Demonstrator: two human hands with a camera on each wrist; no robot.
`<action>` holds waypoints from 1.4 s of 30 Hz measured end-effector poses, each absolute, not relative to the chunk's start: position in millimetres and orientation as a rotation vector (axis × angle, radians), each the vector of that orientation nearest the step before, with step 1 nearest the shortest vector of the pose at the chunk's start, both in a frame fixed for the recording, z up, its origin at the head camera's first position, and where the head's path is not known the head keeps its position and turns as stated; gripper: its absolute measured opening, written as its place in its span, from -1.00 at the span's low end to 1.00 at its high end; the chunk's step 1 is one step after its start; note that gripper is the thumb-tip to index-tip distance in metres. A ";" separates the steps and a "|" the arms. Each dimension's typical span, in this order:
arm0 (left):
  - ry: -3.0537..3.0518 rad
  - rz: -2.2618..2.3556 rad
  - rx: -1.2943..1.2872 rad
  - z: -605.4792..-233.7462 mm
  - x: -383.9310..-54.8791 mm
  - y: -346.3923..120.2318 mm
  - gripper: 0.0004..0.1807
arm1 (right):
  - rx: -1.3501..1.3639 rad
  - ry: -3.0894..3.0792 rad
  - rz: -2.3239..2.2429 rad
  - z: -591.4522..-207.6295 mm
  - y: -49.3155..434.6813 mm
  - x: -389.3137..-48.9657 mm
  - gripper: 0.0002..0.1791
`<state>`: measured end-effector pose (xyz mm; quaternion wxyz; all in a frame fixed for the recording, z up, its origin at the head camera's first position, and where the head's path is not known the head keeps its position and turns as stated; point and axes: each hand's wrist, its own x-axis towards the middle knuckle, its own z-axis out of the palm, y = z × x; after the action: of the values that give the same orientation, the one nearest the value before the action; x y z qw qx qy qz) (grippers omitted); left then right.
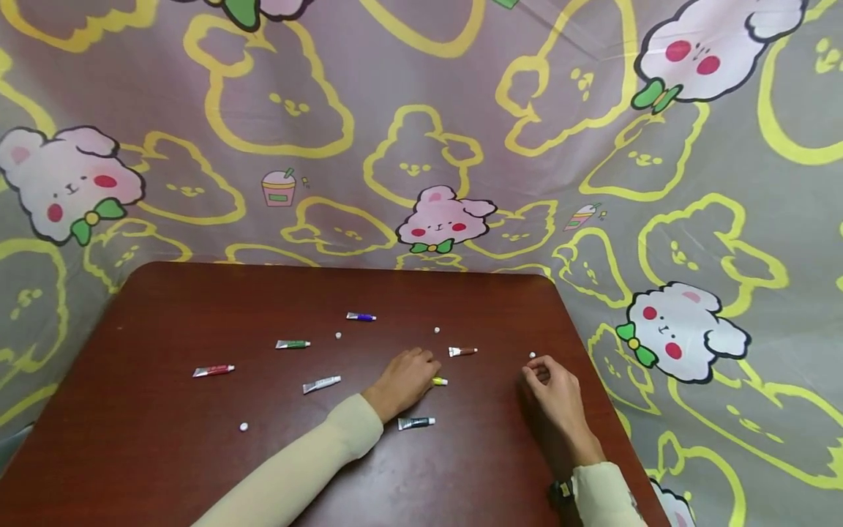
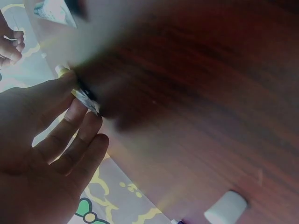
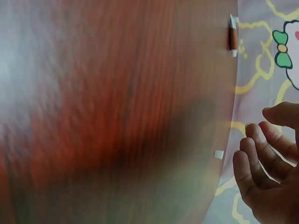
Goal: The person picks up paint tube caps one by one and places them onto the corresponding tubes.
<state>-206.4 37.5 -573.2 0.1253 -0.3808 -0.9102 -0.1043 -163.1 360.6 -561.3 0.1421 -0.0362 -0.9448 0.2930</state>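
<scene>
My left hand (image 1: 407, 377) pinches a small yellow paint tube (image 1: 439, 381) between thumb and fingers, low over the table. In the left wrist view, the tube's silver end (image 2: 87, 101) shows past the thumb of the left hand (image 2: 51, 135). Toward the table's right side, my right hand (image 1: 558, 391) hovers with loosely bent fingers, holding nothing. A small white cap (image 1: 532, 355) lies just beyond its fingertips. The right wrist view shows that cap (image 3: 218, 154) apart from the right hand (image 3: 271, 163). A brown paint tube (image 1: 463, 351) lies between the two hands.
On the brown table (image 1: 500, 468) lie a black tube (image 1: 416, 422), a silver-white tube (image 1: 321, 384), a green tube (image 1: 293, 344), a red tube (image 1: 214, 370) and a purple tube (image 1: 361, 317). More white caps (image 1: 244, 427) are scattered. A patterned curtain (image 1: 369, 95) surrounds the table.
</scene>
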 end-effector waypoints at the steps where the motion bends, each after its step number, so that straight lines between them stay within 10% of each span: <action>1: -2.643 -0.308 -1.112 -573.2 -206.1 37.1 -0.90 | -0.104 -2.727 0.842 -560.6 362.2 -164.5 -0.93; 42: -2.681 -0.092 -0.947 -556.1 -245.9 97.1 -0.63 | -0.010 -2.816 0.582 -563.9 398.1 -206.3 -0.65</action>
<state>-245.9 97.1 -556.1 0.1478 -0.3293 -0.9320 -0.0320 -206.3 398.1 -563.9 0.1327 -0.0035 -0.9706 0.2006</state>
